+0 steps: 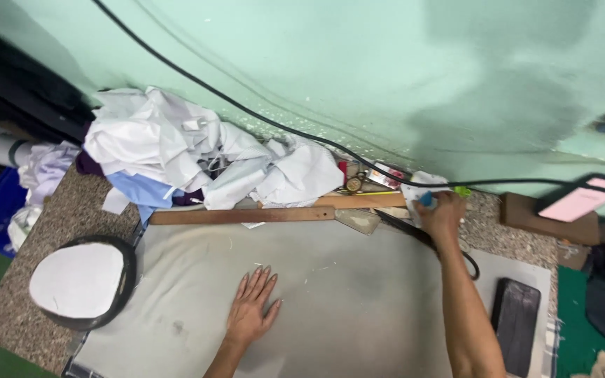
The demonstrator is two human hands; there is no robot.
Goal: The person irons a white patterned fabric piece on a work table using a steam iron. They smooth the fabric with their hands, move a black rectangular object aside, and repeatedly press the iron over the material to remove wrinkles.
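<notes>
My left hand lies flat, fingers spread, on a grey cloth that covers the table. My right hand reaches to the back of the table by the green wall and closes on a small blue object; a green bit shows beside it. Just left of that hand lie small items, one red and one round metal piece. A long wooden ruler runs along the cloth's far edge.
A heap of white and blue fabric fills the back left. A dark round frame with a white oval sits at the left edge. A black cable crosses the wall. A black pad and a phone on a wooden block stand right.
</notes>
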